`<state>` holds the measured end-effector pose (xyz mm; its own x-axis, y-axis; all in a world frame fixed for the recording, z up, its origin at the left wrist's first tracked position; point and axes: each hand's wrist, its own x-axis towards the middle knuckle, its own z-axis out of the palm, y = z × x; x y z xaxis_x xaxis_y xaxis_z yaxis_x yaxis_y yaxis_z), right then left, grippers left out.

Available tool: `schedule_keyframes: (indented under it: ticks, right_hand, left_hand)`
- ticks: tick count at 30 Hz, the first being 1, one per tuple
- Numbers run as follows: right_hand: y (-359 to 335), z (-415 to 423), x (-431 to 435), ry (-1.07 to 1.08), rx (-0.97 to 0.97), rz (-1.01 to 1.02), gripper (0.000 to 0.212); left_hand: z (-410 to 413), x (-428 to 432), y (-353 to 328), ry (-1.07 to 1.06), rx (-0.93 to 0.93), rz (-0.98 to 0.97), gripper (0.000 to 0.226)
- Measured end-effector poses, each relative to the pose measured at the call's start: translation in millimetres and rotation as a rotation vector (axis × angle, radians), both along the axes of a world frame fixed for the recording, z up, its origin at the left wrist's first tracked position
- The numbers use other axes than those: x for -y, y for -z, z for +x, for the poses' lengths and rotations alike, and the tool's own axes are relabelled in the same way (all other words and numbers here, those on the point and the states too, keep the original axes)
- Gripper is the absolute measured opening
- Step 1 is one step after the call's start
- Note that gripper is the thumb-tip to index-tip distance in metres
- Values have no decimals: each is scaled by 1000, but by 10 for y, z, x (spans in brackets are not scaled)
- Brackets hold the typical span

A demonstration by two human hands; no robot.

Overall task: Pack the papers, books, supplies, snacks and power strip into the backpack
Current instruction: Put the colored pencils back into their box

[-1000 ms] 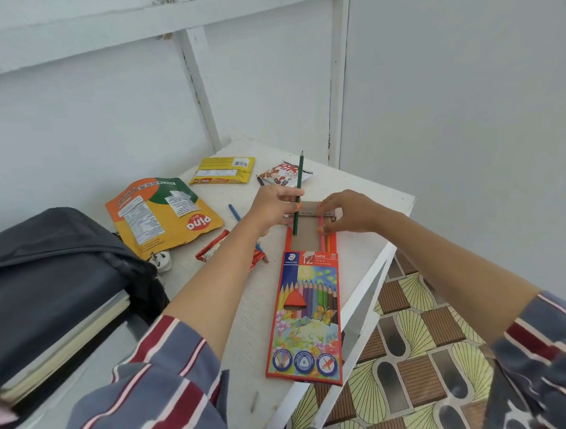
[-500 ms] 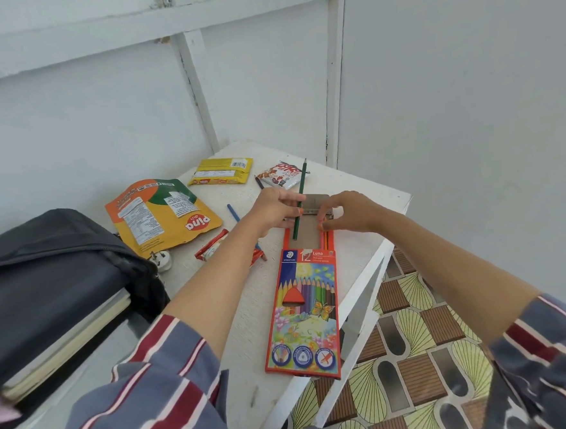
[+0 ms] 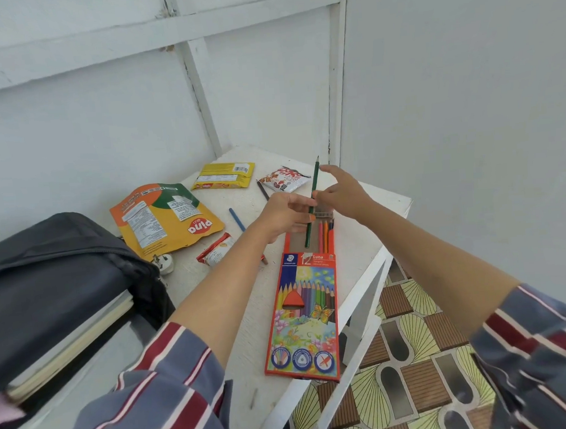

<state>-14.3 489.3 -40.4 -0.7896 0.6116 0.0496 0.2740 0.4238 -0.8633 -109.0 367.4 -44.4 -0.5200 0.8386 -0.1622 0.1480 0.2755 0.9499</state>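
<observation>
An orange coloured-pencil box [image 3: 302, 313] lies open on the white table [image 3: 362, 265], with a few pencils [image 3: 325, 235] showing in its tray. My left hand [image 3: 285, 214] pinches a green pencil [image 3: 314, 188] that stands tilted, its lower end in the tray. My right hand [image 3: 344, 196] hovers beside the pencil with loose fingers; its thumb touches the shaft. The dark backpack [image 3: 45, 281] lies open at the left with books [image 3: 72, 339] inside.
On the table lie an orange-yellow snack pouch [image 3: 164, 219], a yellow packet [image 3: 223, 176], a white-red packet [image 3: 284, 179], a small red wrapper [image 3: 215, 252], a blue pencil [image 3: 236, 219], a dark pencil [image 3: 262, 194] and a white plug [image 3: 162, 263]. Patterned floor [image 3: 418, 355] lies beyond the right edge.
My right hand has lifted off the box flap and risen to the green pencil. The left hand still holds that pencil at the tray.
</observation>
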Motion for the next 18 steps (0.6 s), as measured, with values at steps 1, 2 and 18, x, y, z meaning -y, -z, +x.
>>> schedule_keyframes:
  ticks: [1,2,18]
  right_hand:
    - [1,-19,11,12,-20,-22,64]
    - [5,-34,19,21,-40,-45,67]
    - [157,-6,-16,-50,108,345,63]
  left_hand:
    - [13,0,-9,13,3,0,26]
    - [21,-3,-15,24,1,-4,25]
    - [-154,16,132,-92,-151,-86,51]
